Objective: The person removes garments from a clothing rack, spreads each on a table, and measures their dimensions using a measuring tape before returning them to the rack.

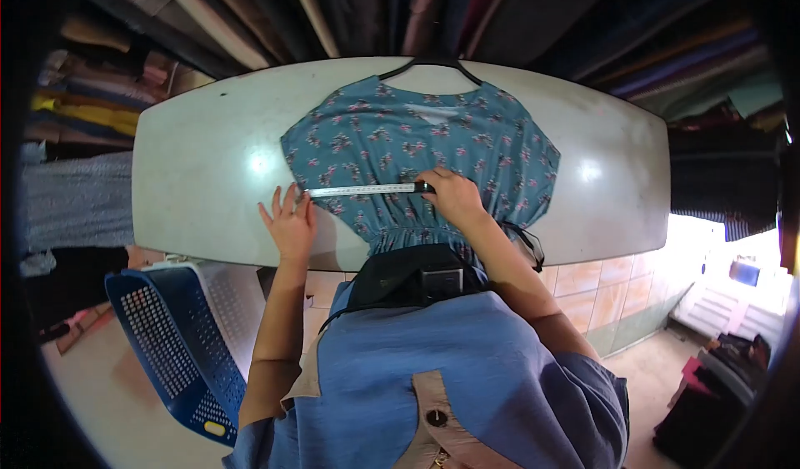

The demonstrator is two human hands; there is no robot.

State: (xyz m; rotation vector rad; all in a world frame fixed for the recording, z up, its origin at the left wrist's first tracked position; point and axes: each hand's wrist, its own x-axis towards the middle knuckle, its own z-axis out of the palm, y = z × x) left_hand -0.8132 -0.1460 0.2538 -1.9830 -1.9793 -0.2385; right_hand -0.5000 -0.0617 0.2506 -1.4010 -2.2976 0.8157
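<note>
So you've got a big white table point(200, 160) with rounded corners, and the light leaves a couple of glare spots on its top. Dark and tan fabrics point(350, 10) line its far side, and more folded cloth point(92, 102) is piled off its left end. Below its left half you'll spot a blue perforated basket point(167, 344). Near its right end there's peachy wall tile point(592, 290), pale floor point(642, 377) and seriously blown-out brightness point(700, 235).

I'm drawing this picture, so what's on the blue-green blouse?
Small pink flowers, all over the floral blouse; the head view shows it.
</note>
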